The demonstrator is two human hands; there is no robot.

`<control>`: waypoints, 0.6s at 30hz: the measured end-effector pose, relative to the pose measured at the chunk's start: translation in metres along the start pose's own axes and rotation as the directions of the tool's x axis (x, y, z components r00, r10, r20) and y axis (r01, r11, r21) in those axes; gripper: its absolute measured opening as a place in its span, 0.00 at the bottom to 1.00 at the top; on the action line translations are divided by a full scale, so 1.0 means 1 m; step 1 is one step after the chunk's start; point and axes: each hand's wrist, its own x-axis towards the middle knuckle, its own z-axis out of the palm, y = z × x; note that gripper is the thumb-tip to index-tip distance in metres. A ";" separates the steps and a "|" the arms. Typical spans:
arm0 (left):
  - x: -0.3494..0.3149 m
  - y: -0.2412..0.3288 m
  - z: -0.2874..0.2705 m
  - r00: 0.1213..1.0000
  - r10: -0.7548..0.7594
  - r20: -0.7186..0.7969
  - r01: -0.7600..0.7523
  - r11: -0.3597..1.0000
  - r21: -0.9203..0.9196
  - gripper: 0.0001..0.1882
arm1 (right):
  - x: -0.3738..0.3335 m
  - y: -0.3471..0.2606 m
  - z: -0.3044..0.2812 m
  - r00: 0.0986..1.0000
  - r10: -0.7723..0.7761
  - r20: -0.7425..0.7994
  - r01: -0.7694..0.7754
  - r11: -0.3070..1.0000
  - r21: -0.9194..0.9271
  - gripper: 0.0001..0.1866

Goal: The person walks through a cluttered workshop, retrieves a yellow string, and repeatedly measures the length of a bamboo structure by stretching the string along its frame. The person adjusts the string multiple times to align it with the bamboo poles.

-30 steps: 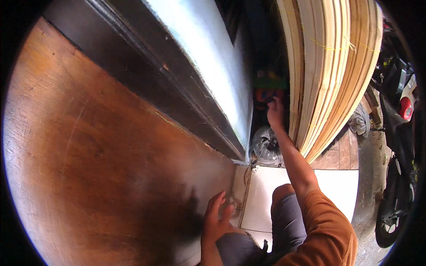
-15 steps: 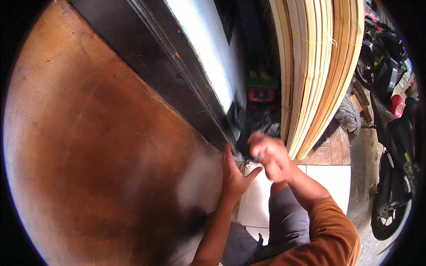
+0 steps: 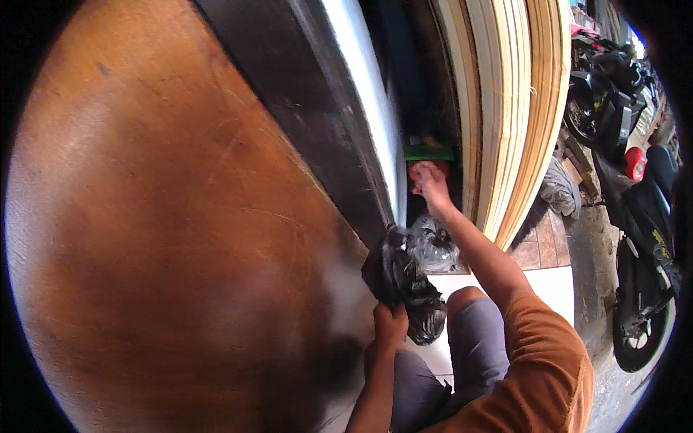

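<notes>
A crumpled black plastic bag [image 3: 395, 270] hangs over the lower end of the dark panels, its bunched lower part dangling above the white floor. My left hand [image 3: 391, 322] is closed on the bag's lower side. Stretched into the gap between the panels and the wooden boards, my right hand [image 3: 431, 186] has its fingers curled. It is at the front of an orange thing with a green tray-like top [image 3: 431, 153]. Whatever those fingers hold, if anything, is hidden. Below that forearm lies a greyish, shiny plastic bundle [image 3: 433, 245].
A large brown wooden panel [image 3: 195, 238] fills the left side, with dark panels [image 3: 289, 94] and a pale-edged one beside it. Tall pale boards [image 3: 509, 108] stand bundled on the right. Beyond them are a grey cloth [image 3: 560, 187] and a parked motorbike [image 3: 642, 245].
My left hand, open against the panel edge before, now grips the black bag, which has come out over the panels' end. My right hand has moved farther into the gap.
</notes>
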 end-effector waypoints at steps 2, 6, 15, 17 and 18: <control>-0.005 0.011 -0.005 0.999 0.014 -0.033 -0.015 0.998 -0.055 0.14 | 0.044 0.031 -0.024 0.976 -0.143 -0.165 0.067 0.916 -0.397 0.15; -0.035 -0.040 -0.007 0.992 -0.041 -0.121 0.011 0.972 -0.235 0.16 | 0.101 0.048 -0.018 0.939 -0.278 -0.203 -0.006 0.578 -0.816 0.18; -0.074 -0.101 0.028 0.888 -0.442 -0.127 0.381 0.862 -0.335 0.12 | 0.186 0.077 -0.033 0.786 -0.368 -0.496 -0.258 0.534 -0.805 0.17; -0.082 -0.106 0.031 0.846 -0.516 -0.132 0.449 0.824 -0.344 0.12 | 0.202 0.089 -0.039 0.806 -0.348 -0.479 -0.233 0.557 -0.797 0.16; -0.085 -0.107 0.034 0.829 -0.544 -0.128 0.474 0.806 -0.356 0.11 | 0.208 0.089 -0.043 0.806 -0.352 -0.476 -0.220 0.568 -0.793 0.16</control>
